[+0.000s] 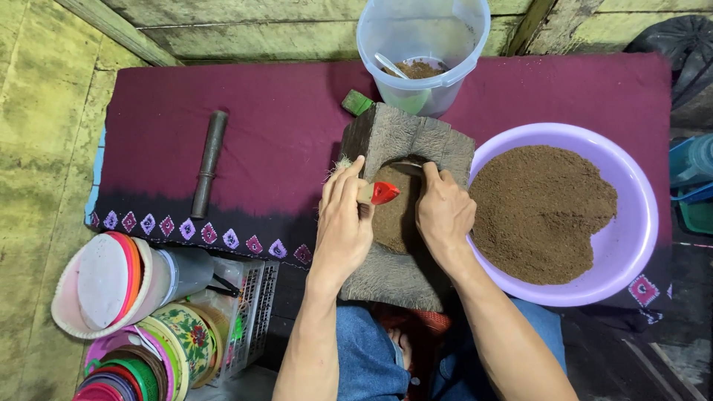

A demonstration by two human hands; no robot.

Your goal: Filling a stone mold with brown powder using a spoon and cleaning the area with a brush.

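The left hand [343, 223] grips a small red-tipped scoop [380, 193] over the brown powder in a grey wooden block mould [405, 275]; the right hand [443, 212] clasps the mould's metal rim beside a lilac plastic basin [639, 223].

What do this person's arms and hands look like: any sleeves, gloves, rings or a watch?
Both forearms are bare up to the frame edge, with no sleeves showing. The left hand and right hand are ungloved; no rings, watch or bracelets are visible. Blue denim covers the legs below.

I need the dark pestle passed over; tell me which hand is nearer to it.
Left. The left hand rests on the wooden mortar, right of the pestle; the right hand is farther right.
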